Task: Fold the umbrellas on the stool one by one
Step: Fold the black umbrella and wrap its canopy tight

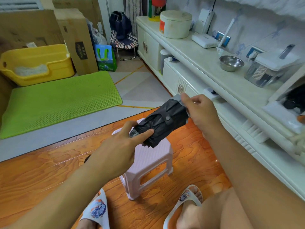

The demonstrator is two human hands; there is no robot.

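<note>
Your left hand (118, 146) grips the black umbrella (162, 120) handle end, right hand (200, 111) pinches its tip over the pink stool (148, 162) — loosen either and the folds spring out.

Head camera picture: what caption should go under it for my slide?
Two hands, left and right, hold a folded black fabric umbrella above a pale pink plastic stool.

Far left: yellow plastic tub (38, 63) beside upright cardboard boxes (77, 42), with a green mesh mat (61, 101) on the floor in front. Far centre: folding chair (123, 38) carrying a dark bag. Right: white cabinet worktop (206, 63) bearing a lidded white pot (175, 24), a steel bowl (231, 63) and a white router (204, 40). Near floor: orange wood-grain boards (41, 166).
</note>
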